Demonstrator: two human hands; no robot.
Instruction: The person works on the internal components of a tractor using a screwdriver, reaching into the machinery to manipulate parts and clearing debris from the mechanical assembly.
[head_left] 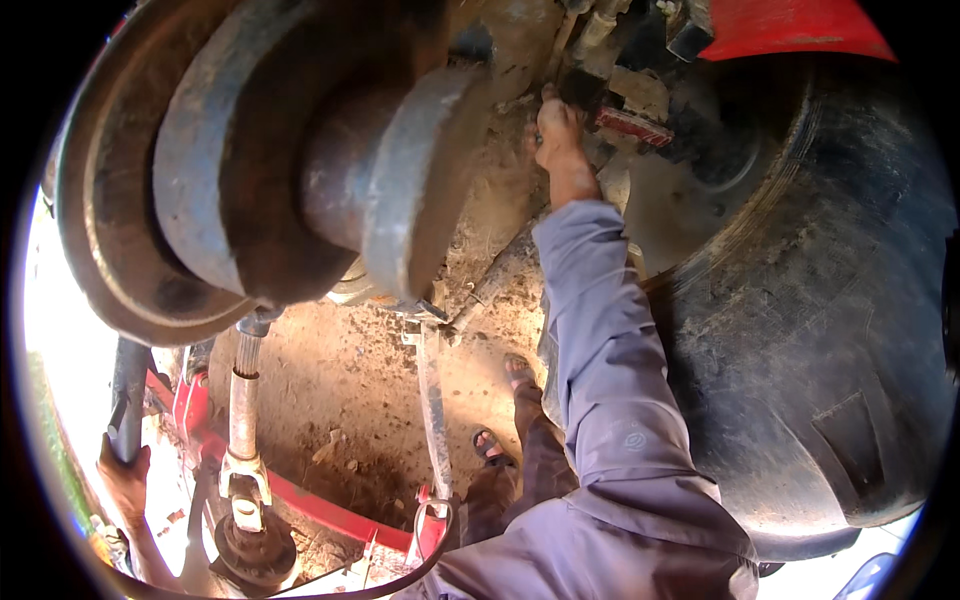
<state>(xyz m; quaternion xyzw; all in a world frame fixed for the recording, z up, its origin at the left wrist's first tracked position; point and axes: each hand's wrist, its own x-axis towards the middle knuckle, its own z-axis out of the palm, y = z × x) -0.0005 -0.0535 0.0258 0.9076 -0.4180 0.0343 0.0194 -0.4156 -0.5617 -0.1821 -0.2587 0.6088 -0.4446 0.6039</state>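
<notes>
My right hand [558, 130], at the end of a grey sleeve, reaches up among grimy metal fittings beside a dark red block [633, 126]; its fingers are curled, and what they hold is too hidden to make out. At lower left, my left hand [122, 475] grips a dark metal bar [128, 395]. A large worn steel part with thick discs [200, 190] looms close at upper left. Below it runs a pale drive shaft [243, 415] with a yoke joint, next to red linkage [320, 510].
A large black tyre [800, 330] fills the right side below a red panel [790, 20]. A pale upright bar [432, 400] stands near my sandalled feet [490, 450] on the dusty dirt ground [340, 380]. Bright light comes in at the left edge.
</notes>
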